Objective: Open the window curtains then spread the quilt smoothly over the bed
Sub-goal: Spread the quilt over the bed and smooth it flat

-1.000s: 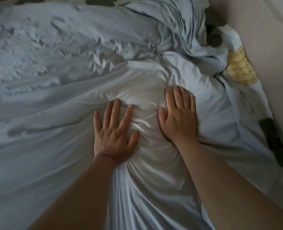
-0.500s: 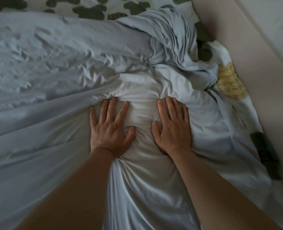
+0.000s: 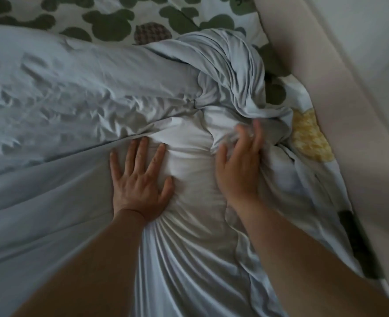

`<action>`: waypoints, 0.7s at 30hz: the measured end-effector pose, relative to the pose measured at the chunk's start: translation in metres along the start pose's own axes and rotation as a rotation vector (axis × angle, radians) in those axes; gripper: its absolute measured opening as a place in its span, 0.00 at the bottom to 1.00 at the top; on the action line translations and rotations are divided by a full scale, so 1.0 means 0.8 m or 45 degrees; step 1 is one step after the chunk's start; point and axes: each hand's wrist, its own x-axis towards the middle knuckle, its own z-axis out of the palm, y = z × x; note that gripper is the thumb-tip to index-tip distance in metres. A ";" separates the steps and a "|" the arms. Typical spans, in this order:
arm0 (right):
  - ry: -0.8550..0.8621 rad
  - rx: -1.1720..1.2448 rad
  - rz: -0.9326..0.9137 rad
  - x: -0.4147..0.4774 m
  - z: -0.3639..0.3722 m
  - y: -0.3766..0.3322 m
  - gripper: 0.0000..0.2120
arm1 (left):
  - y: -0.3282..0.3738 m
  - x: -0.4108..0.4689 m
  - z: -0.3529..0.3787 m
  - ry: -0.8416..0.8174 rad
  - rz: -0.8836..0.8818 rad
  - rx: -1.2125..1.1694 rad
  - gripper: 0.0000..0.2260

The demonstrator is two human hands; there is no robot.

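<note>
**Step in hand:** spreading the quilt. The curtains are not in view, so that part of the task cannot be checked.

**Position of the quilt:** The pale blue quilt point(image 3: 74, 99) lies across the bed. It covers most of the patterned bed sheet point(image 3: 111, 21), which shows only along the far edge and at the right, beside the padded bed frame point(image 3: 326, 99). The left part of the quilt lies fairly flat, with small creases. The far right corner is wound into a twisted bunch point(image 3: 232, 72) just beyond the hands.

**Left hand** point(image 3: 141, 184): It lies flat, palm down, with fingers straight and spread, and presses on the quilt. It holds nothing. Pleats fan out from under the heel of the hand toward the person.

**Right hand** point(image 3: 239, 168): It is motion-blurred and rests on a raised hump of quilt at the foot of the twisted bunch. The fingers point(image 3: 256, 136) point into the bunch and look spread. Whether they pinch cloth or only push it cannot be told.

**Assessment:** The quilt is laid out but not smooth, so the task appears partly done. The next move probably calls for a firm grip on the twisted corner, which needs unwinding and drawing toward the bed frame while the left hand anchors the flat part. After that, the pleats between the hands would need an outward sweep.
</note>
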 end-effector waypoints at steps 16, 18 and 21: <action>0.279 -0.115 0.310 0.185 -0.023 0.005 0.15 | 0.000 0.001 -0.006 -0.003 0.019 -0.012 0.34; 0.047 -0.127 0.400 0.176 0.004 0.018 0.18 | 0.000 0.001 -0.006 0.003 0.008 -0.015 0.35; -0.059 -0.262 0.294 0.131 0.044 0.014 0.33 | 0.000 0.002 -0.006 0.007 -0.005 -0.033 0.35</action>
